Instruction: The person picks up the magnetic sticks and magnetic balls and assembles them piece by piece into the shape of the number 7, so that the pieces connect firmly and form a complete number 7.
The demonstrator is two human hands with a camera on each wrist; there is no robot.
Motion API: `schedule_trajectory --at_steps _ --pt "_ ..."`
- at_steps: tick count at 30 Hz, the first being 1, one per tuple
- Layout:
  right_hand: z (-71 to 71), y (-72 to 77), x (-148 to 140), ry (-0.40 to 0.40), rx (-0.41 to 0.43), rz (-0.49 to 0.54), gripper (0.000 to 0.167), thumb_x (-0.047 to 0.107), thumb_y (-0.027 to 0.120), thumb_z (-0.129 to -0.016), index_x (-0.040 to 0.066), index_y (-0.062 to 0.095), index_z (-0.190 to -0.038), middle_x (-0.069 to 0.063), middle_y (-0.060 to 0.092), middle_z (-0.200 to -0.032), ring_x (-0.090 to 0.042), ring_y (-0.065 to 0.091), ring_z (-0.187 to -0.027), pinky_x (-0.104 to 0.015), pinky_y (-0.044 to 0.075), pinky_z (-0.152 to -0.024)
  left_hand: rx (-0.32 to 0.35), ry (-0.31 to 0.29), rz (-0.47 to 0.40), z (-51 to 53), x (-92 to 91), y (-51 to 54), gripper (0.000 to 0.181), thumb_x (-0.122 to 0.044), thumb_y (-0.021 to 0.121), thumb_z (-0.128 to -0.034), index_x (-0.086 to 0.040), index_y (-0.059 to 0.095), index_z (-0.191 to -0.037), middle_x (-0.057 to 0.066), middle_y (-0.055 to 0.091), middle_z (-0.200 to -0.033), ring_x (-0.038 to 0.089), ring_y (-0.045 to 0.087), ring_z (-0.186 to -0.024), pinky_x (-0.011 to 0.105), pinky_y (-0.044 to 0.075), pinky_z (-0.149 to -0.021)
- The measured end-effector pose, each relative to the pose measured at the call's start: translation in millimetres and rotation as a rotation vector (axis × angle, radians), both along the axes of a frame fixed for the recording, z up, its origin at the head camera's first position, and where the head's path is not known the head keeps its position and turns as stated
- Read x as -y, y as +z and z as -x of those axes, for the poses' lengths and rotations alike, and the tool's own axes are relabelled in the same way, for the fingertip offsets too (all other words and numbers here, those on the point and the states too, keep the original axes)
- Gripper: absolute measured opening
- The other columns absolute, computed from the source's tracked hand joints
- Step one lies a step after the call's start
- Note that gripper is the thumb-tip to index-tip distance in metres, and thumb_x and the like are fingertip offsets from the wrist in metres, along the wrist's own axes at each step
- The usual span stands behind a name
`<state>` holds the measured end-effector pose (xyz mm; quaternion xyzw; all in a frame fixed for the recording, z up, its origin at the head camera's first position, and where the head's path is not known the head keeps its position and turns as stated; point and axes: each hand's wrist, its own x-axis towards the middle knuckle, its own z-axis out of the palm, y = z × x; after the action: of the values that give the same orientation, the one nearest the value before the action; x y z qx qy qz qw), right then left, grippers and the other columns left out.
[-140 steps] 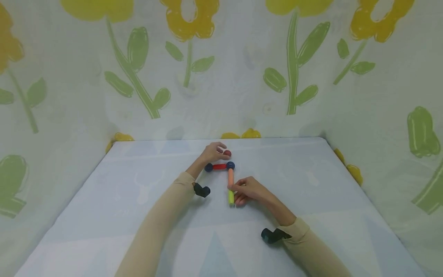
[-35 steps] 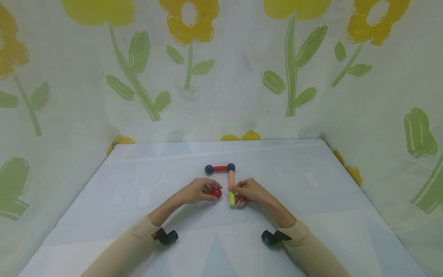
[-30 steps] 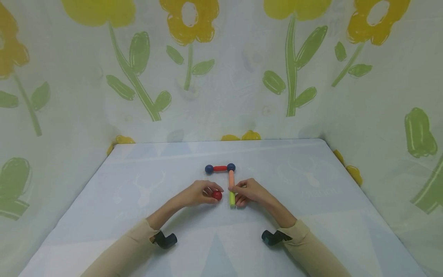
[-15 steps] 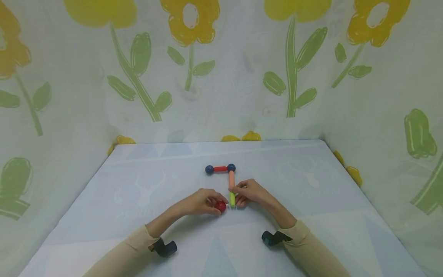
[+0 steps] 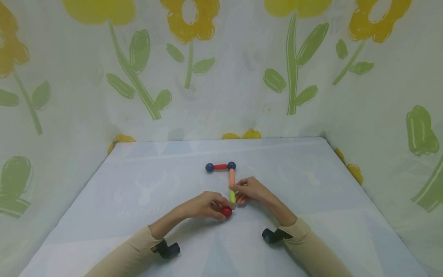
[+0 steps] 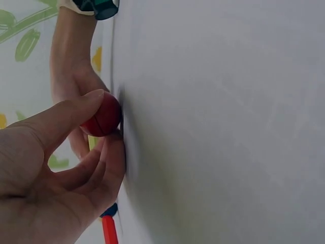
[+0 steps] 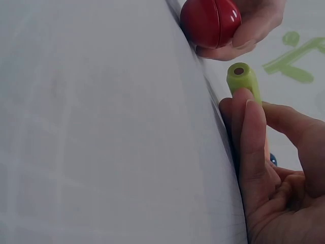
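Thumb and fingers of my left hand [image 5: 205, 204] pinch a glossy red ball [image 5: 226, 212] low over the table, just in front of a yellow-green rod [image 5: 233, 197]. In the right wrist view a small gap separates that ball [image 7: 210, 23] from the rod's end [image 7: 238, 71], which has a dark round inset. My right hand [image 5: 252, 189] pinches the yellow-green rod near an orange rod [image 5: 232, 177] in line with it; fingers cover the join. The orange rod's far end meets a blue ball [image 5: 231, 166]. From there a red rod [image 5: 220, 167] runs left to another blue ball [image 5: 209, 167].
The pieces lie on a pale patterned tabletop [image 5: 304, 246]. Behind and at both sides hangs a white cloth [image 5: 235, 96] with printed flowers. A dark camera [image 5: 167, 249] is worn on the left wrist, another [image 5: 273, 235] on the right.
My left hand brought the red ball from behind the blue balls toward the front, then rightward to the yellow-green rod's near end. My right hand kept its place on the rod.
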<state>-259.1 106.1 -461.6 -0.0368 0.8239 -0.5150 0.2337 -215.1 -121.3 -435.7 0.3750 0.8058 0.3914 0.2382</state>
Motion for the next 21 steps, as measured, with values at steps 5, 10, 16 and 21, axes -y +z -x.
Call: schedule_trajectory --at_steps 5,10,16,21 --pt "1.6 0.8 0 0.005 -0.004 -0.005 0.046 0.044 0.069 -0.089 0.002 0.067 -0.107 -0.008 0.072 -0.072 -0.012 0.067 -0.054 -0.02 0.055 -0.054 -0.025 0.001 -0.001 0.8 -5.1 -3.0 0.038 -0.011 0.074 -0.0869 -0.016 0.069 -0.124 0.002 0.067 -0.109 0.009 0.061 -0.096 0.019 0.055 -0.087" --pt "2.1 0.9 -1 0.006 -0.002 -0.005 0.046 0.044 0.068 -0.09 0.002 0.068 -0.107 -0.008 0.072 -0.072 -0.011 0.067 -0.055 -0.021 0.055 -0.055 -0.039 0.02 0.016 0.0 -9.6 -3.2 0.037 -0.012 0.074 -0.0871 -0.015 0.069 -0.124 0.0 0.066 -0.106 0.007 0.061 -0.093 0.016 0.053 -0.085" --pt "1.5 -0.5 -1 0.006 -0.001 0.007 0.045 0.043 0.068 -0.09 0.002 0.068 -0.107 -0.008 0.071 -0.072 -0.011 0.067 -0.055 -0.02 0.055 -0.055 -0.052 0.044 0.038 -0.3 -14.7 -2.0 0.037 -0.013 0.074 -0.0874 -0.014 0.069 -0.124 -0.001 0.067 -0.106 0.004 0.06 -0.091 0.015 0.053 -0.085" --pt "-1.2 -0.4 -2 0.023 -0.009 0.039 0.044 0.04 0.068 -0.091 -0.001 0.068 -0.107 -0.007 0.071 -0.071 -0.009 0.065 -0.054 -0.02 0.054 -0.053 -0.057 0.051 0.037 -0.1 -15.6 -3.3 0.036 -0.015 0.073 -0.088 -0.015 0.069 -0.124 -0.001 0.066 -0.105 0.004 0.06 -0.091 0.014 0.052 -0.084"
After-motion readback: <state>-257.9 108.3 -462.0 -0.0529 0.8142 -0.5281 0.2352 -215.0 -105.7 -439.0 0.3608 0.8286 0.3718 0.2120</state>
